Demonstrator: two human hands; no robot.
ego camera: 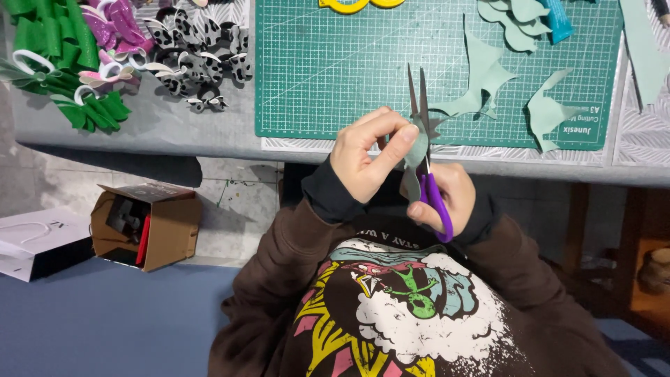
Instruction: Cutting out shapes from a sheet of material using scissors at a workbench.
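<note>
Head view looks down on two hands working at the near edge of a grey surface. Left hand pinches a small pale sage-green piece of thin foam sheet between thumb and forefinger; the piece is soft-edged and curved, flat and matte, and it hangs down in front of the dark brown printed sweatshirt, just off the surface's edge. Right hand is closed around the purple plastic handles of a pair of scissors, whose slim grey blades stand parted, pointing away from the person, with the green piece between them. On the green gridded cutting mat beyond lie several cut-out shapes of the same pale green sheet, some with scalloped or pointed edges. Farther left on the surface sit bright green ribbon bows and black-and-white spotted bows. An open brown cardboard box sits on the floor below.
</note>
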